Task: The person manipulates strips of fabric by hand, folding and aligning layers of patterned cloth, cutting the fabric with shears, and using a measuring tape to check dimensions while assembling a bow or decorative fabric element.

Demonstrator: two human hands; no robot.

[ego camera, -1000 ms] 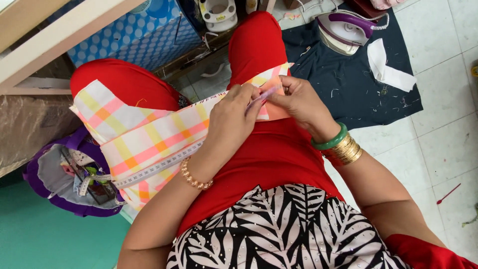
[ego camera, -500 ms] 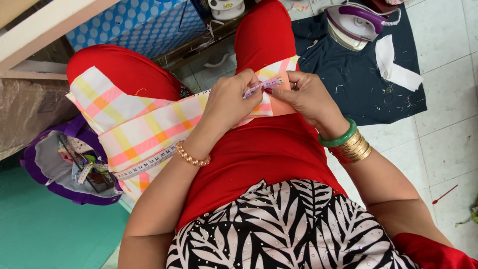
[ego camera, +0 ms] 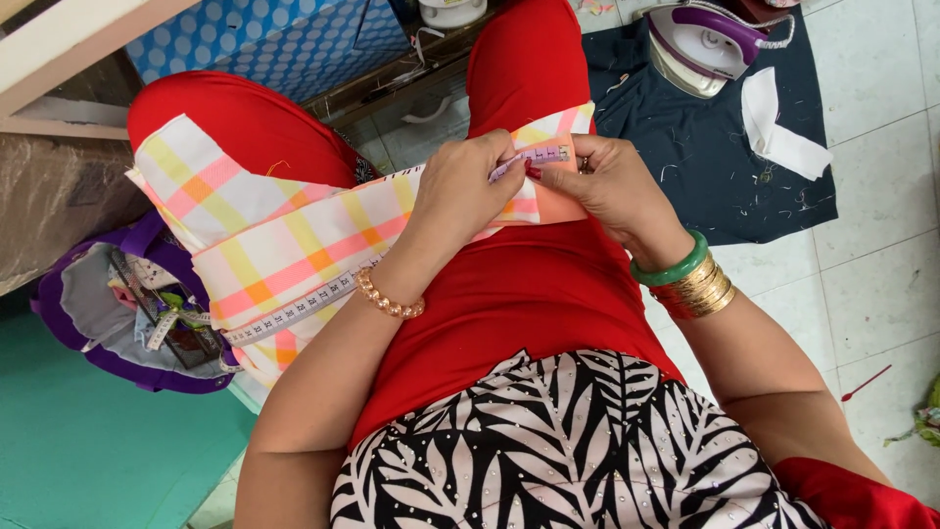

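Note:
A checked cloth (ego camera: 294,235) in white, yellow, orange and pink lies across my red-clad lap. A measuring tape (ego camera: 294,315) runs along its lower edge up to my hands. My left hand (ego camera: 460,191), with a bead bracelet at the wrist, presses the tape and cloth at the right end. My right hand (ego camera: 602,186), with a green bangle and gold bangles, pinches the tape's end and the cloth edge beside it. The fingertips of both hands meet over the tape.
A purple and white iron (ego camera: 710,44) stands on a dark blue cloth (ego camera: 705,167) on the tiled floor, beside a white cloth scrap (ego camera: 778,132). A purple bag (ego camera: 127,313) with sewing bits sits at the left. A blue dotted box (ego camera: 264,39) lies ahead.
Both hands stay together at the cloth's right end on the tape. The view has shifted slightly, so the cloth and hands sit a little higher in the picture.

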